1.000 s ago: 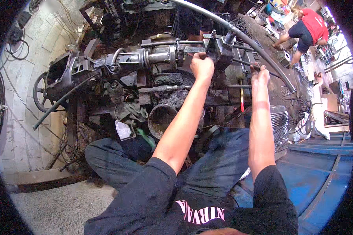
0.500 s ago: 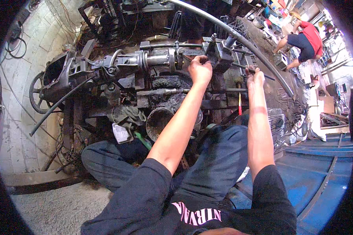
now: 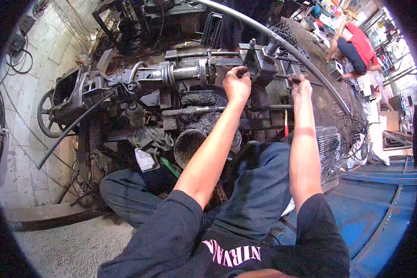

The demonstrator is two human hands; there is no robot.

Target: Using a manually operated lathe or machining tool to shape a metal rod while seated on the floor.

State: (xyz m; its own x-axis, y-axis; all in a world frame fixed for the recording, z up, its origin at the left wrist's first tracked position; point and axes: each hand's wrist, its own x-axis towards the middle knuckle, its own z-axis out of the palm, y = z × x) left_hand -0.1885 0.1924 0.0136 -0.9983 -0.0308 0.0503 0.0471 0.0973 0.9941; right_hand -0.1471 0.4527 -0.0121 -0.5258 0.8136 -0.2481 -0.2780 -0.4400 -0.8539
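A greasy metal machine (image 3: 185, 72) with a horizontal shaft and a squared block (image 3: 263, 65) spreads in front of me. My left hand (image 3: 237, 84) is at the left side of that block, its fingers curled together. Whatever sits between those fingertips is hidden. To the right of the block, my right hand (image 3: 300, 87) is closed around a thin dark metal rod (image 3: 283, 76), which runs leftward to the block and sticks out past my fingers on the right.
A long bent grey pipe (image 3: 306, 55) arches over the machine's right side. A lever bar (image 3: 72, 132) slants down at left, above a spoked handwheel (image 3: 44, 113). Rags (image 3: 155, 139) and a round metal pot (image 3: 187, 146) lie below. A person in red (image 3: 360, 44) bends at far right.
My right hand has shifted slightly up and left, and the rod's free end now sits higher. My left hand stays at the block. The person in red has bent lower.
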